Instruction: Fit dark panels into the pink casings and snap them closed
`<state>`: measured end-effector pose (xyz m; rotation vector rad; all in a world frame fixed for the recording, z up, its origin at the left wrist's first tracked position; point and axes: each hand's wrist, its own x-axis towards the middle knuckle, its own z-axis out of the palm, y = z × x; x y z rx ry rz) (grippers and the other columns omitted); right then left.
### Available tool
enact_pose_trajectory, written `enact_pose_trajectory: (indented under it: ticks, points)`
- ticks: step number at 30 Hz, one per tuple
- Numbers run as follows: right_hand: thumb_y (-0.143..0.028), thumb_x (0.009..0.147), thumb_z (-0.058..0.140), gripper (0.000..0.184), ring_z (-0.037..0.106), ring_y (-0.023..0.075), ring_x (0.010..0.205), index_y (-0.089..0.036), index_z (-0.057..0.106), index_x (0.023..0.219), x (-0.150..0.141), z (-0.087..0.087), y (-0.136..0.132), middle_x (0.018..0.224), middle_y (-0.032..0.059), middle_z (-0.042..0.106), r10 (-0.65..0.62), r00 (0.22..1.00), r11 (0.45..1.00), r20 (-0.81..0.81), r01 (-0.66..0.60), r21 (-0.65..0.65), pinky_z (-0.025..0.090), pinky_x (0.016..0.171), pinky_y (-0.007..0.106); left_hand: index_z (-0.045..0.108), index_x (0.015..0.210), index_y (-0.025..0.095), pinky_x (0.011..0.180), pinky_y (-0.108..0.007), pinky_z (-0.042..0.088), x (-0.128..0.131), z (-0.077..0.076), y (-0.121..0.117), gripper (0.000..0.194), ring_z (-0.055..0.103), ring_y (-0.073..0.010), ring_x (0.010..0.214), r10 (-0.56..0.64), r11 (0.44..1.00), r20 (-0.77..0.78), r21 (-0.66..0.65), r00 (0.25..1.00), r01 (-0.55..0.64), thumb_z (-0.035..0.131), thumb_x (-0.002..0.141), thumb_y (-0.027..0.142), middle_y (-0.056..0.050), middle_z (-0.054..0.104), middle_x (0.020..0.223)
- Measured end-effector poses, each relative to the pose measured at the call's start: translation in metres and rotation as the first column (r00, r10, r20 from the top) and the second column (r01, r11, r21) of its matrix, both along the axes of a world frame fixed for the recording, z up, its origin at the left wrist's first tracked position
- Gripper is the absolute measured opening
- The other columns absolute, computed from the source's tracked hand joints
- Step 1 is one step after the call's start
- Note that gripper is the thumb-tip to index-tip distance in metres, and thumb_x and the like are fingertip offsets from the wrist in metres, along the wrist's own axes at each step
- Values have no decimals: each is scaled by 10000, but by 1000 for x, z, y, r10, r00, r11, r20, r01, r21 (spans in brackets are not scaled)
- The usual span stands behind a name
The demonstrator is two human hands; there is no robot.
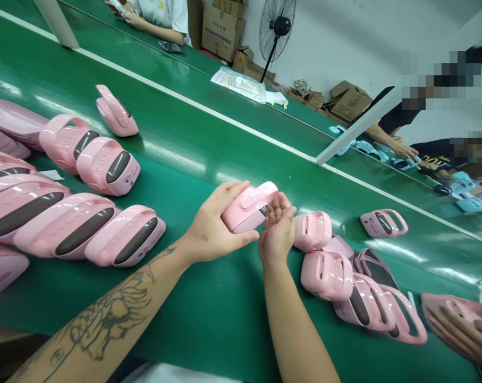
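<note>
My left hand [220, 226] is wrapped round a pink plastic device [245, 208] with a loop handle and a dark panel, held above the green work surface. Its thumb lies along the near side, the fingers over the far side. My right hand [277, 229] is cupped, palm turned up, at the device's right end; its fingers are partly bent and do not close round it. Whether they touch the device I cannot tell. To the right of my right hand stand similar pink devices [327, 275], a few with a small slot facing me.
Rows of pink devices [101, 229] lie at left; one stands alone [115, 111] behind them. Another lies at right [384, 223]. A co-worker's hand [459, 324] rests on a pink device at far right. Across the white divider [193, 109], people handle blue devices [370, 149].
</note>
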<state>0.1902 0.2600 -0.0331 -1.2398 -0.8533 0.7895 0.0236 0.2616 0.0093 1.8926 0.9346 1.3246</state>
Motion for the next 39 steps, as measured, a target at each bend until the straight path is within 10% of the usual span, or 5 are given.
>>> enact_pose_trajectory:
  ticks: [5, 9, 15, 22, 39]
  points:
    - [-678, 1088, 437, 655, 558, 324, 1553, -219, 557, 1540, 24, 17, -13, 1664, 203, 553, -45, 957, 990, 288, 5, 137, 423, 1306, 610, 594, 1566, 188, 1246, -483, 531, -2, 3, 2, 896, 609, -358, 1450, -98, 995, -113, -46, 989, 94, 935, 744, 295, -152, 587, 1545]
    - [-524, 1071, 632, 521, 499, 339, 1608, -283, 609, 1531, 39, 38, -34, 1665, 145, 585, 234, 604, 909, 762, -413, 48, 364, 1349, 620, 649, 1459, 212, 1146, -459, 597, -6, -1, 1, 771, 644, -318, 1334, -251, 955, -147, -197, 957, 220, 904, 734, 269, -114, 558, 1404]
    - [-467, 1051, 665, 692, 529, 359, 1558, -235, 467, 1673, 44, 48, -50, 1675, 160, 570, 617, 360, 759, 700, -507, -408, 436, 1292, 626, 565, 1405, 227, 1144, -535, 577, -18, -29, -12, 930, 638, -347, 1316, -290, 895, -96, -379, 952, 234, 1020, 610, 387, -107, 580, 1400]
    - [-527, 998, 750, 677, 664, 417, 1368, -207, 590, 1573, 28, 81, -49, 1519, 182, 708, 707, 114, 684, 698, -360, -635, 497, 1154, 647, 464, 1665, 240, 1341, -609, 378, -39, -55, -29, 1168, 479, -432, 1605, -293, 739, 136, -596, 947, 314, 1027, 686, 541, -183, 515, 1718]
    - [-432, 959, 808, 704, 604, 403, 1481, -245, 530, 1577, 19, 76, -55, 1605, 162, 643, 767, 176, 617, 617, -466, -634, 462, 1218, 677, 528, 1674, 262, 1346, -617, 376, -40, -71, -29, 1196, 493, -412, 1613, -352, 776, 143, -509, 925, 373, 1049, 633, 536, -164, 534, 1723]
